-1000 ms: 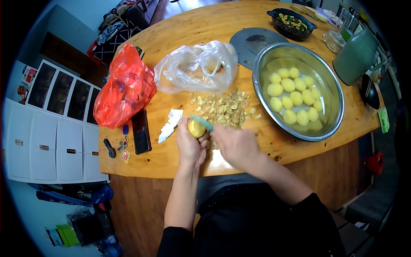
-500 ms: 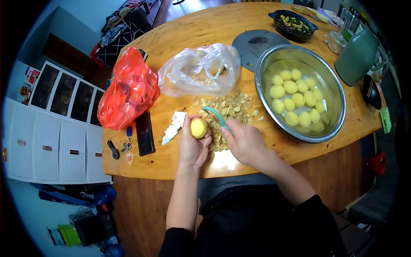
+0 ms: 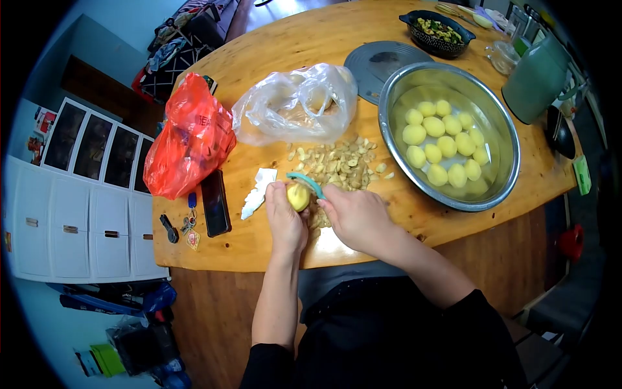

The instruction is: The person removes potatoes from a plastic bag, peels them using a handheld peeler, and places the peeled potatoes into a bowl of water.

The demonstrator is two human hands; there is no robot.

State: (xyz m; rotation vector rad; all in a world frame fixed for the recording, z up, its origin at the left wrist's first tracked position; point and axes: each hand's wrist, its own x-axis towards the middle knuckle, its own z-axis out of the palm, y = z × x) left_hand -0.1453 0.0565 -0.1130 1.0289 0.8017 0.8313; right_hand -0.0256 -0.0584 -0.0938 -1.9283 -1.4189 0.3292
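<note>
My left hand (image 3: 286, 219) is wrapped round a yellow peeled potato (image 3: 298, 196) near the table's front edge. My right hand (image 3: 356, 218) grips a teal peeler (image 3: 307, 183), whose head lies over the top of the potato. Beyond both hands a pile of peelings (image 3: 337, 163) is spread on the wood. To the right stands a large metal basin (image 3: 387, 139) with several peeled potatoes (image 3: 446, 146) in water. A crumpled white tissue (image 3: 259, 192) lies just left of my left hand.
A clear plastic bag (image 3: 295, 107) and a red bag (image 3: 189, 139) sit on the table (image 3: 272, 45), with a phone (image 3: 215, 203) and keys (image 3: 189, 223) at left. Behind the basin are a grey round mat (image 3: 382, 65), a dish of food (image 3: 438, 37) and a green jug (image 3: 536, 81).
The peeler was over the far side of the potato, then came off it to the right, and is now back over the potato. The view has shifted slightly.
</note>
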